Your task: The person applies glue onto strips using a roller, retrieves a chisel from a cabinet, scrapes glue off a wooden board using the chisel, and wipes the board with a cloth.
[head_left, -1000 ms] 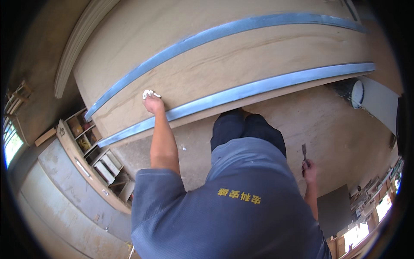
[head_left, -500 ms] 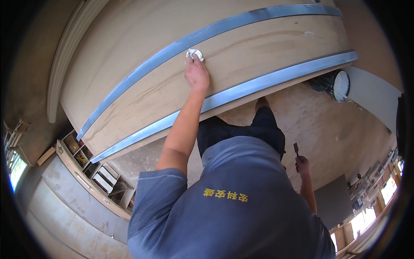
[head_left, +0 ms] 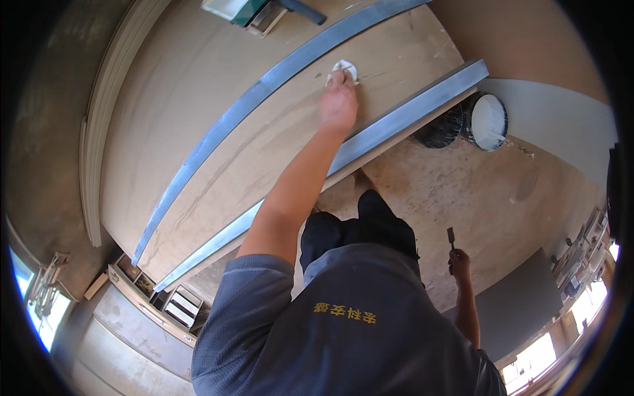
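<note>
My left hand [head_left: 338, 105] is closed on a crumpled white cloth [head_left: 344, 66] and presses it to the tan board [head_left: 284, 135]. It works in the band between two long bluish-grey metal strips, the far strip [head_left: 256, 97] and the near strip [head_left: 389, 129] along the board's near edge. Low at my right side, off the board, my right hand [head_left: 460, 264] is wrapped around the handle of a small putty knife [head_left: 451, 235]. Its narrow dark blade points up, touching nothing.
Two buckets stand on the floor beyond the board's right end, one dark [head_left: 441, 127] and one with white contents [head_left: 487, 122]. A green and white item [head_left: 241, 12] lies on the board's far side. An open drawer unit [head_left: 148, 300] stands at left.
My left hand has slid the cloth rightward along the board. The view has turned, bringing the green and white item into sight. My right hand still holds the putty knife low.
</note>
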Demonstrator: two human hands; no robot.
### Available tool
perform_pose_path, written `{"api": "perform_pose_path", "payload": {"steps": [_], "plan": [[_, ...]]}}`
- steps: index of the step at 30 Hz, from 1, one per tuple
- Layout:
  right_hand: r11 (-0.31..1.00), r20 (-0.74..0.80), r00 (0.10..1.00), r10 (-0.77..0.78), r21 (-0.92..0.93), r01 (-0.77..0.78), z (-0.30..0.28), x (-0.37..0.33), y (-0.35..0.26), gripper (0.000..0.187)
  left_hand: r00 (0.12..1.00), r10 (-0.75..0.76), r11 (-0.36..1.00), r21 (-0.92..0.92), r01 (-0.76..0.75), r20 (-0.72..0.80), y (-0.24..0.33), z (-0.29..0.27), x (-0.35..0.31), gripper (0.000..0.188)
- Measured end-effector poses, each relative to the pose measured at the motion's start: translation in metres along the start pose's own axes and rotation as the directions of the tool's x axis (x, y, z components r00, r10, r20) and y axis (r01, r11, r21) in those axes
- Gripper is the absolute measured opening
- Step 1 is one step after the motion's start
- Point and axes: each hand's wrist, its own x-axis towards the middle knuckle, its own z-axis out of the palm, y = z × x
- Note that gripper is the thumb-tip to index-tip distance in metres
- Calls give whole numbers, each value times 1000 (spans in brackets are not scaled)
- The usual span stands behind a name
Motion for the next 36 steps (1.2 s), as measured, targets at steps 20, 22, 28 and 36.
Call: {"api": "perform_pose_path", "payload": {"steps": [20, 22, 28, 36], "plan": [[983, 135, 986, 94, 145, -114, 30, -6, 73, 18, 988, 155, 972, -185, -147, 28, 111, 66, 99, 22], [991, 157, 986, 63, 105, -80, 25, 10, 56, 16, 987, 39, 982, -188, -9, 157, 62, 22, 64, 26], [999, 220, 975, -38, -15, 42, 15, 40, -15, 16, 948, -299, 954, -18, 299, -113, -126, -52, -90, 31], [989, 146, 979, -144, 48, 139, 19, -3, -46, 16, 865, -388, 922, -125, 367, -318, -124, -14, -91, 28]]}}
